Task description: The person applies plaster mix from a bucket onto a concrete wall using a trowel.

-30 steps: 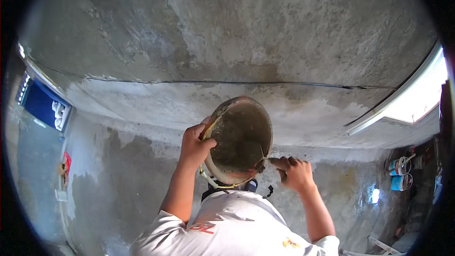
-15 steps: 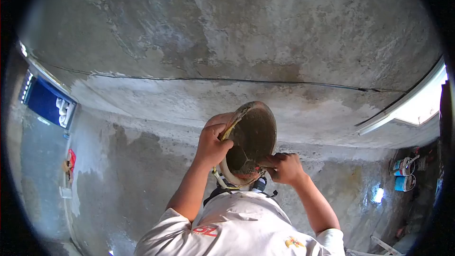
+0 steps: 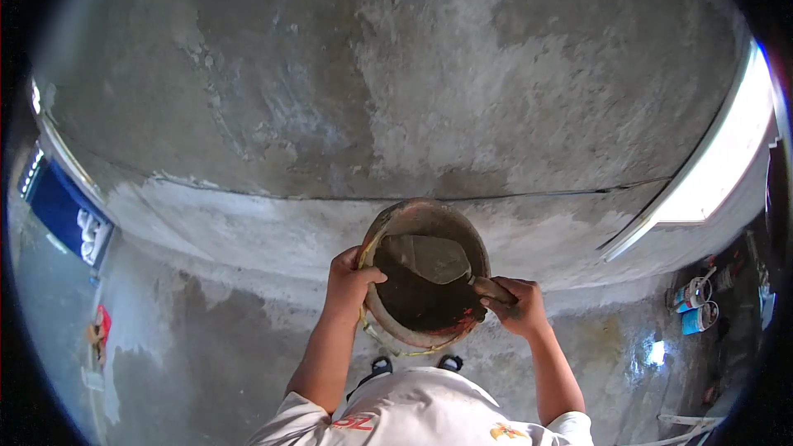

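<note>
A round bucket (image 3: 453,220) with a worn, mortar-stained rim is held in front of my body, its mouth facing up toward me. My left hand (image 3: 351,287) is closed on the left side of the rim, thumb over the edge. In my right hand (image 3: 519,307) is the handle of a trowel (image 3: 438,261), gripped at the bucket's right edge. The trowel's grey, flat blade reaches across the inside of the bucket, over dark contents that I cannot identify. A yellowish bucket handle hangs along the lower left rim.
A rough, patchy cement wall (image 3: 289,74) rises ahead, crossed by a thin cable (image 3: 562,193). To the right are a bright window (image 3: 710,177) and paint pails (image 3: 699,319) on the floor. A blue panel (image 3: 62,202) and a red item (image 3: 102,326) appear at left.
The bucket has turned from a steep sideways tilt to a flatter position, opening its mouth to view. The trowel blade now shows plainly inside. My view has shifted upward along the wall.
</note>
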Available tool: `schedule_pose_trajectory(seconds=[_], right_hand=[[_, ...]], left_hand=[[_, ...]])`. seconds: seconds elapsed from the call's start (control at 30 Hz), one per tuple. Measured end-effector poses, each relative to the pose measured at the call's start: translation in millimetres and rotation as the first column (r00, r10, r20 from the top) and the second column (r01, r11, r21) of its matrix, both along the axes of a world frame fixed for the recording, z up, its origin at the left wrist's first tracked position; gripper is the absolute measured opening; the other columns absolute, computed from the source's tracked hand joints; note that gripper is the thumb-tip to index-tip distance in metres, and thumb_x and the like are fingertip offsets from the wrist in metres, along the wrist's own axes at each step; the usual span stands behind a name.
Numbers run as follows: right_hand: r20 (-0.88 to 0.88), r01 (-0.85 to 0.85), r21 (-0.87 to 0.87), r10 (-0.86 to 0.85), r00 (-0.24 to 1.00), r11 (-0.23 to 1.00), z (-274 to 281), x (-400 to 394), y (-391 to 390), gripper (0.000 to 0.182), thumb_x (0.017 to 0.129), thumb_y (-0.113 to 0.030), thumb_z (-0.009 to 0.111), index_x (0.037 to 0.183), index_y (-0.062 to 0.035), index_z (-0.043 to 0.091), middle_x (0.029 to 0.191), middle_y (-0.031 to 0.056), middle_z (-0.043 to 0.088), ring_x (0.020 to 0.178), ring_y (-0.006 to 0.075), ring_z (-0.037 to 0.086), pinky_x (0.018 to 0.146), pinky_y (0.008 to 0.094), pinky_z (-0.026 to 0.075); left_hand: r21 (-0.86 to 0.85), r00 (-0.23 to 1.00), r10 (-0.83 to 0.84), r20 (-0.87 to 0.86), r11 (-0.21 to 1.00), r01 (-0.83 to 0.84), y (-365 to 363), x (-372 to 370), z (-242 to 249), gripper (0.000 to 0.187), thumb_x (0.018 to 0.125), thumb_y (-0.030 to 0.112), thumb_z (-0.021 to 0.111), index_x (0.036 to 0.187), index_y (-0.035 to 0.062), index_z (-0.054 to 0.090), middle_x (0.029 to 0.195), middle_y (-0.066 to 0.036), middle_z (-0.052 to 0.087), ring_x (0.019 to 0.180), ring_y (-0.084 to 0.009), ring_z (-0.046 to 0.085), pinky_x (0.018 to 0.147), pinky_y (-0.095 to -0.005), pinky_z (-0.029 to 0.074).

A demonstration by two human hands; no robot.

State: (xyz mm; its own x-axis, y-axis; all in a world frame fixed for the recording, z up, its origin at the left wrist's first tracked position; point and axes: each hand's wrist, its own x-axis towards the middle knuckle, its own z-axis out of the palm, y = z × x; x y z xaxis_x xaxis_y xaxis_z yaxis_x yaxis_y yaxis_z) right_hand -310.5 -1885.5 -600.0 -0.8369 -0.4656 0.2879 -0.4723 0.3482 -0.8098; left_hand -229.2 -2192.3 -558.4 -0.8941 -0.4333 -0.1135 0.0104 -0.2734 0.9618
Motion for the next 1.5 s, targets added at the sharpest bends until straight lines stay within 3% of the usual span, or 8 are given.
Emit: schedule_pose_trajectory(seconds=[0.27,0.5,0.57,0.7,0.83,1.0,1.13,1.5], right_hand=[[-0.356,0.166,0.214,-0.081,0.931,0.963,76,-5,36,0.026,0.080,-0.025,0.082,0.100,-0.0099,0.074,0.084,0.0143,0.072,0.074,0.0362,0.069,0.064,0.0395,0.054],[-0.312,0.136,0.200,-0.069,0.948,0.970,107,-20,52,0.035,0.076,-0.024,0.089,0.101,-0.0043,0.074,0.080,0.0143,0.072,0.067,0.0250,0.069,0.065,0.0329,0.054],[-0.350,0.146,0.095,-0.104,0.931,0.985,119,-32,61,0.032,0.078,-0.019,0.088,0.104,-0.0040,0.074,0.083,0.0121,0.074,0.071,0.0131,0.067,0.067,0.0309,0.054],[-0.311,0.077,-0.124,-0.113,0.944,0.989,183,-68,80,0.033,0.080,-0.022,0.087,0.109,-0.0096,0.077,0.099,0.0057,0.078,0.089,0.0119,0.071,0.078,0.0304,0.056],[-0.252,0.269,-0.237,-0.326,0.911,0.934,278,-106,94,0.035,0.081,-0.035,0.086,0.095,-0.0045,0.077,0.078,0.0037,0.069,0.069,0.0089,0.061,0.059,0.0271,0.046],[-0.190,0.053,-0.540,-0.183,0.965,0.840,367,-181,87,0.039,0.092,-0.045,0.072,0.086,-0.0063,0.069,0.068,-0.0002,0.057,0.058,0.0091,0.052,0.051,0.0258,0.037],[-0.148,-0.068,-0.638,-0.035,0.988,0.767,411,-217,67,0.035,0.101,-0.040,0.060,0.109,-0.0065,0.063,0.077,0.0020,0.060,0.059,0.0107,0.051,0.051,0.0269,0.038],[0.203,-0.060,-0.779,0.342,0.918,0.624,327,-218,81,0.029,0.107,-0.036,0.043,0.115,-0.0113,0.057,0.073,0.0020,0.056,0.057,0.0107,0.051,0.044,0.0242,0.041]], left_hand=[[0.019,0.998,-0.022,-0.066,1.000,0.023,8,-22,45,0.044,0.064,-0.008,0.063,0.108,-0.0065,0.068,0.095,-0.010,0.071,0.081,-0.0212,0.067,0.074,-0.0315,0.054],[0.076,0.991,-0.108,-0.073,0.991,0.114,5,-43,77,0.050,0.064,-0.007,0.061,0.114,-0.0038,0.068,0.104,-0.013,0.072,0.090,-0.0263,0.068,0.080,-0.0349,0.054],[0.120,0.991,-0.110,-0.081,0.986,0.119,1,-50,76,0.051,0.064,-0.007,0.061,0.114,-0.0036,0.067,0.106,-0.014,0.071,0.092,-0.0274,0.068,0.081,-0.0359,0.054],[0.153,0.989,-0.119,-0.093,0.979,0.133,4,-62,82,0.055,0.065,-0.008,0.060,0.119,-0.0029,0.065,0.110,-0.016,0.070,0.098,-0.0300,0.067,0.086,-0.0379,0.055],[0.170,0.991,-0.120,-0.064,0.977,0.129,21,-62,97,0.056,0.066,-0.008,0.060,0.122,-0.0024,0.064,0.111,-0.015,0.069,0.102,-0.0311,0.066,0.088,-0.0376,0.055],[0.171,0.995,-0.085,-0.055,0.981,0.094,43,-62,100,0.057,0.068,-0.007,0.060,0.125,-0.0014,0.061,0.112,-0.015,0.068,0.102,-0.0305,0.066,0.088,-0.0373,0.054],[0.213,0.998,-0.061,-0.027,0.975,0.065,51,-62,85,0.056,0.071,-0.006,0.060,0.126,-0.0001,0.060,0.112,-0.014,0.067,0.101,-0.0299,0.066,0.087,-0.0371,0.054],[0.178,0.996,-0.083,0.005,0.981,0.081,44,-42,43,0.054,0.066,-0.008,0.063,0.119,-0.0045,0.062,0.106,-0.016,0.069,0.091,-0.0287,0.068,0.077,-0.0383,0.057]])
